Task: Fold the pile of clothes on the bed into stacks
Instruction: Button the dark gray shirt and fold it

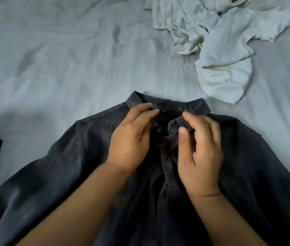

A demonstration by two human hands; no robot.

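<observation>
The dark button-up shirt, spread front-up on the bed at lower centre, looks soft and limp, best taken at its shoulders; left hand and right hand rest loose-fingered at its collar, gripping nothing.

Both bare forearms are reaching forward, side by side; the left hand is lying palm down, fingers extended and relaxed; the right hand is turning slightly inward, thumb raised, fingers loosely curling
</observation>
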